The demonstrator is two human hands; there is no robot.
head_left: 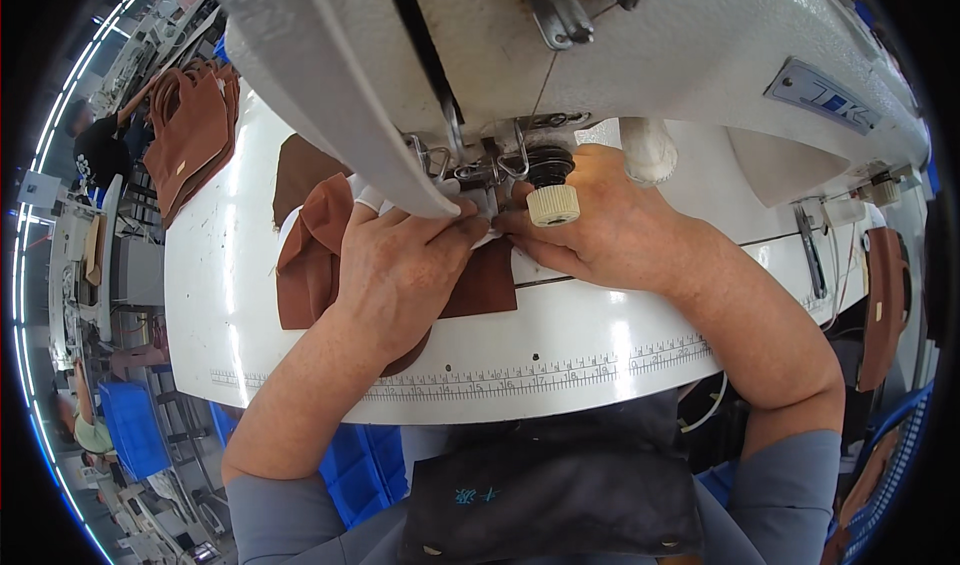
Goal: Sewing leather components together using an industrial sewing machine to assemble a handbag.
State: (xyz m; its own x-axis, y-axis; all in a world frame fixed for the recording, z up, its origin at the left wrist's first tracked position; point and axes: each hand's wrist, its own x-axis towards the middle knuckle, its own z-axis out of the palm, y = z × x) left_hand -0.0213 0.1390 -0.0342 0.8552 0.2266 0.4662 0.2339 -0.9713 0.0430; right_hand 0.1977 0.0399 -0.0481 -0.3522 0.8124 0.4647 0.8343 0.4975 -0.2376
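Observation:
Under the head of a white sewing machine (pixel 720 55), a brown bag piece (pixel 322 250) with white cloth at its upper edge lies folded and bunched on the bed. My left hand (pixel 400 265) grips the piece just left of the presser foot (pixel 484 197), fingers bent and pressed together at the white cloth. From the other side my right hand (pixel 615 220) pinches the work's edge by the foot with thumb and finger. A cream thumb knob (pixel 554 206) and machine parts hide some of the right fingers. A thread runs down towards the needle area.
A printed ruler (pixel 520 383) follows the table's front edge. Thread snips (pixel 811 250) lie at the right, near a hanging brown piece (pixel 882 310). Several brown bags (pixel 190 145) are stacked at the far left. Blue bins (pixel 135 428) stand below, with people farther off.

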